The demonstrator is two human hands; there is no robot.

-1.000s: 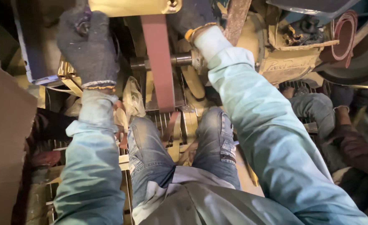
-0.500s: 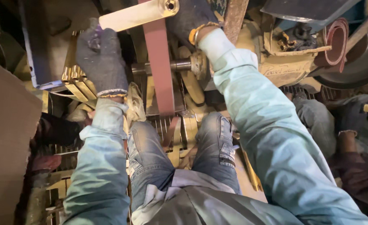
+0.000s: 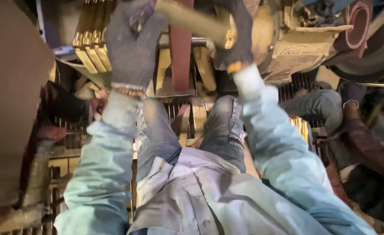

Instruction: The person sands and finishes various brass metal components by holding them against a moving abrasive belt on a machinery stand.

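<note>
Head view, blurred: two gloved hands grasp one brass bar (image 3: pixel 192 21), the left hand (image 3: pixel 133 48) clenched on its partly cut-off upper end, the right hand (image 3: pixel 235 39) gripping its lower end. A reddish sanding belt (image 3: pixel 181 61) runs below, between the grips. Stacked brass bars (image 3: pixel 89 43) lie just beside the left glove.

knit cloth gloves (image 3: pixel 131 52), glossy brass bar (image 3: pixel 196 21)

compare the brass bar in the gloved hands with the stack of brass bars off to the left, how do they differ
The brass bar is a single piece, held at both ends by the left hand and right hand, lying slanted across the red sanding belt. The stacked brass bars are several, side by side, untouched, pointing away. Both share a yellow metallic shine.
</note>
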